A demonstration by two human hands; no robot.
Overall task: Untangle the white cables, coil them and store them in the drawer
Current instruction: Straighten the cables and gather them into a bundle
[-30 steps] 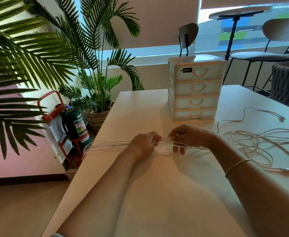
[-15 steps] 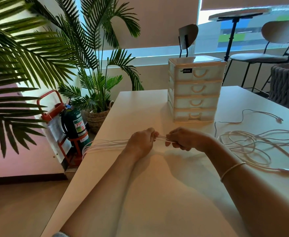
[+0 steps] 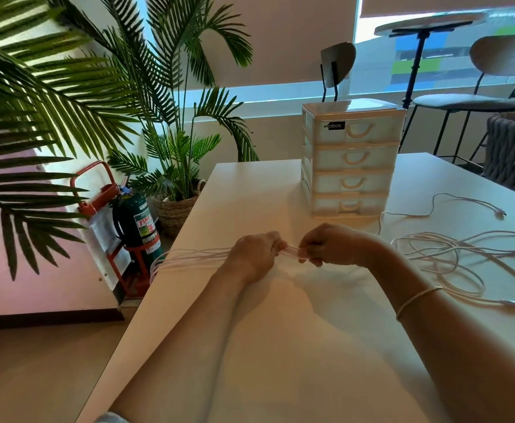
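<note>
- White folded cable bundle [image 3: 195, 258] runs out to the left of the left hand [image 3: 254, 257], its looped end hanging past the edge of the pale matte table [image 3: 280, 346].
- Left hand's fingers are curled round the bundle; the right hand [image 3: 331, 246], just to its right and nearly touching it, pinches the same strands, with a short stretch of cable showing between the two.
- Compared with half a second ago, both hands keep their hold in much the same spot; the right hand's fingers look a little more tucked under.
- Right of the right hand, a loose tangle of thin white cables [image 3: 451, 257] lies on the table, unchanged, one plug end [image 3: 514, 304] resting near the right forearm.
- Beyond both hands stands the cream plastic four-drawer organiser [image 3: 352, 160], all drawers closed as before.
- Far left of the left hand, off the table, a dark green fire extinguisher in a red stand [image 3: 135, 224] sits beside potted palms.
</note>
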